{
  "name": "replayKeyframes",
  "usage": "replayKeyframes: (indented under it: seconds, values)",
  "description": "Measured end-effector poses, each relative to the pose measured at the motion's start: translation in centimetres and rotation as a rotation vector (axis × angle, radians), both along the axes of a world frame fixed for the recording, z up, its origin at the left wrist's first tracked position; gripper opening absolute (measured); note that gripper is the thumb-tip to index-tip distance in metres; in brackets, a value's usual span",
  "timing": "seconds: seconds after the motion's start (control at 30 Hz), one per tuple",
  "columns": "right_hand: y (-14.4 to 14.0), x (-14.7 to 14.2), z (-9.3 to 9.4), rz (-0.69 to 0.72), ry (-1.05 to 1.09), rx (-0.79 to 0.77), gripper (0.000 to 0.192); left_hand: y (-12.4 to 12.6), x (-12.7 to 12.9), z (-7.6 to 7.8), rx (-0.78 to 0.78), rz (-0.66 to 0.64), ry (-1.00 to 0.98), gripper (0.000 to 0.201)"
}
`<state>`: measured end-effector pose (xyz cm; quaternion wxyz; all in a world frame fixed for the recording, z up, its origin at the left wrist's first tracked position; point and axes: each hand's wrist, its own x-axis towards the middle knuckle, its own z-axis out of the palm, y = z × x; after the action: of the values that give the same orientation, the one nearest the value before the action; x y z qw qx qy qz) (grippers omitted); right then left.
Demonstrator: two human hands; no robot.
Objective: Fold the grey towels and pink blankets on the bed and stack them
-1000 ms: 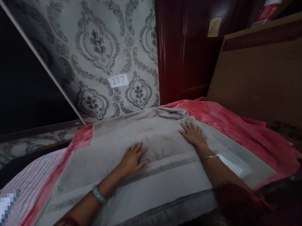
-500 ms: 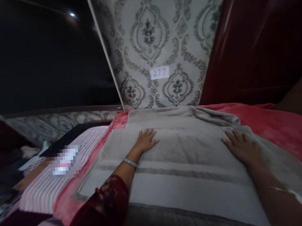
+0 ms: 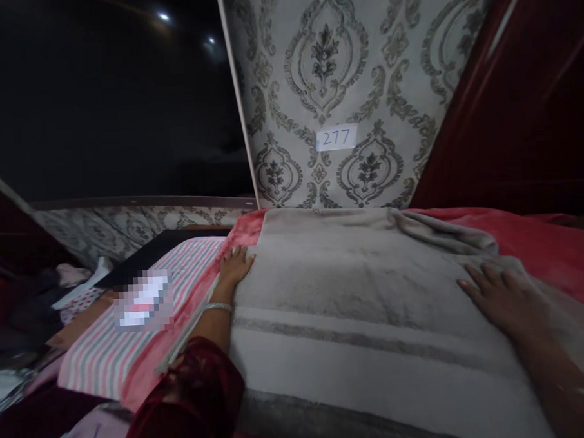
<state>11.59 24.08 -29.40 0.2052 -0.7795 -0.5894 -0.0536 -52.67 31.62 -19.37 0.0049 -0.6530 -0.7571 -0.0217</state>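
The grey towel [image 3: 354, 306] lay spread flat over the red blanket [image 3: 539, 240] on the bed, its far right corner bunched into a loose fold. Within the last second the left hand [image 3: 235, 265] had slid outward from the towel's middle to its left edge — fingers open and flat, resting where towel met blanket. The right hand [image 3: 505, 293] had likewise drifted to the right side, palm down, fingers spread, gripping nothing. That outward sweep read as smoothing. Left of the blanket sat a striped cloth [image 3: 132, 316] and a cluttered pile beyond; a paper label [image 3: 335, 137] hung on the patterned wall [image 3: 363, 67] — nothing blocked the hands.
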Motion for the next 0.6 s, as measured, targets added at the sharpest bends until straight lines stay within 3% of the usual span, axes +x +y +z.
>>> replayKeyframes:
  seconds: [0.17,0.23,0.27,0.33,0.47,0.53,0.6]
  values:
    - [-0.2,-3.7,5.5,-0.143,0.035,-0.273,0.074,0.6,-0.3,0.4,-0.005,-0.019,-0.054,0.068]
    - [0.3,-7.4,7.8,-0.164,0.001,-0.244,0.067,1.0,-0.5,0.4,0.002,-0.028,-0.068,0.069]
    - [0.6,-10.1,8.7,-0.106,-0.052,-0.193,0.064,1.2,-0.6,0.4,0.011,-0.034,-0.069,0.069]
    - [1.1,-16.9,10.0,0.176,-0.145,-0.113,0.06,1.4,-0.7,0.4,0.029,-0.043,-0.069,0.07]
    - [1.3,-30.1,9.5,0.816,-0.158,-0.134,0.061,1.7,-1.0,0.2,0.012,-0.055,-0.077,0.074]
    - [1.6,-33.0,8.9,0.931,-0.129,-0.086,0.058,2.0,-1.2,0.1,0.011,-0.067,-0.089,0.075]
    - [2.3,-32.1,8.7,0.895,-0.124,-0.089,0.057,2.2,-1.5,0.0,0.027,-0.08,-0.099,0.076]
